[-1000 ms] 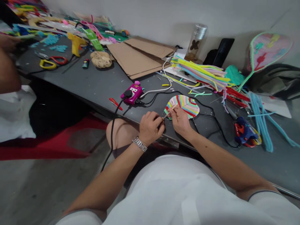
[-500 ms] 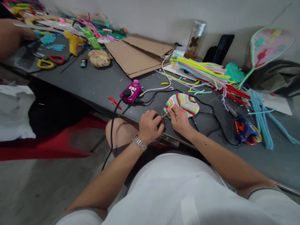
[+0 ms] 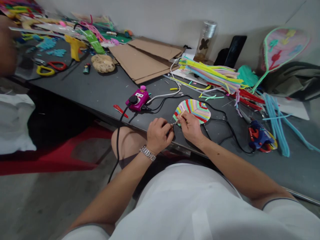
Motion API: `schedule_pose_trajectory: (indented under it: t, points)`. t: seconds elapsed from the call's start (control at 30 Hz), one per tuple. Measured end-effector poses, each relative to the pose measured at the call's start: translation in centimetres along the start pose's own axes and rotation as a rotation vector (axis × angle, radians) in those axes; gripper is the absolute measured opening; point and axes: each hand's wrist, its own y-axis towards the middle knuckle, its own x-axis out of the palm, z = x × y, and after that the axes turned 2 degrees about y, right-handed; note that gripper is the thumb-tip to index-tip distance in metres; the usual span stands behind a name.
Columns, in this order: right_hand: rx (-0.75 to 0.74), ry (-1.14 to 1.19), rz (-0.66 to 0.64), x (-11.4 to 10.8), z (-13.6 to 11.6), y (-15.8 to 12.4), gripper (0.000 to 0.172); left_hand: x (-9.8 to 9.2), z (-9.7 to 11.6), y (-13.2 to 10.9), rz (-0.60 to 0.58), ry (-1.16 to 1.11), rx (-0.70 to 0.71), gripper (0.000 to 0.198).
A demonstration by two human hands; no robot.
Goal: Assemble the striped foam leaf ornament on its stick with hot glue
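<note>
At the table's front edge, my left hand, with a metal watch on its wrist, is closed in a pinch. Its fingertips meet one end of a thin strand whose kind is too small to make out. Close beside it, my right hand pinches a thin pale strand between thumb and forefinger. Behind and partly under the right hand lies an oval striped piece of red, yellow, white, blue and green pipe cleaners. The right fingers hide part of its left side.
A purple power strip with cables lies left of the hands. Bundled pipe cleaners, cardboard and a bottle are behind. A blue glue gun lies right; scissors, a yellow glue gun and another person's arm are left.
The view has shifted slightly. Both hands keep their pinch in nearly the same place. At the left, the other person's hand has moved toward the frame's edge.
</note>
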Motion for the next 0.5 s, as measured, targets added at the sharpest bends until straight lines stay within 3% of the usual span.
schedule_pose_trajectory:
  t: [0.5]
  points:
    - [-0.01,0.017,-0.016,-0.07,-0.16,0.0,0.027,0.09,-0.11,-0.05,0.017,0.013,0.018,0.019]
